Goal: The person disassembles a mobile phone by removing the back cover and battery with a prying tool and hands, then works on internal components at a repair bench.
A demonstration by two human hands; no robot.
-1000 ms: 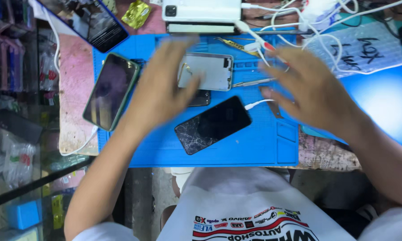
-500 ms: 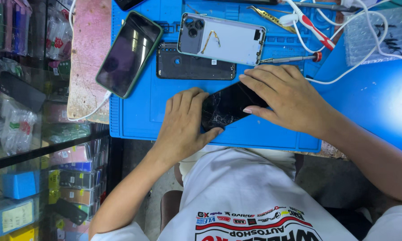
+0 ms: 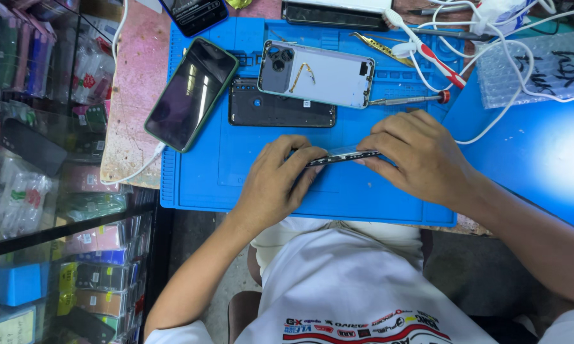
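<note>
you hold a thin dark smartphone with a cracked screen [image 3: 342,155] edge-on between both hands, just above the blue silicone repair mat [image 3: 236,172] that covers the middle of the workbench. your left hand [image 3: 275,181] clamps the near-left end, fingers curled over the top edge and thumb tucked beneath; your right hand [image 3: 417,153] pinches the other end, fingertips pressed along the rim. both hands are closed on the handset, which is tilted so that only its side edge and a sliver of glass show.

beyond your knuckles on the mat lie a black inner phone frame [image 3: 282,111] and, overlapping its upper edge, a pale silver rear phone shell with camera cut-outs [image 3: 316,73]. a green-cased smartphone with a dark screen [image 3: 192,93] rests at a slant half on the mat's left border, a white cable trailing from its lower end. a red-tipped precision screwdriver [image 3: 406,99] lies just right of the silver shell, and gold-coloured tweezers [image 3: 380,49] sit further back near a tangle of white cables [image 3: 497,38].

by the look of the grip, you are examining or working the seam along the handset's edge. the next move likely calls for steady, even pressure and a thin tool, since cracked glass may splinter if flexed.
</note>
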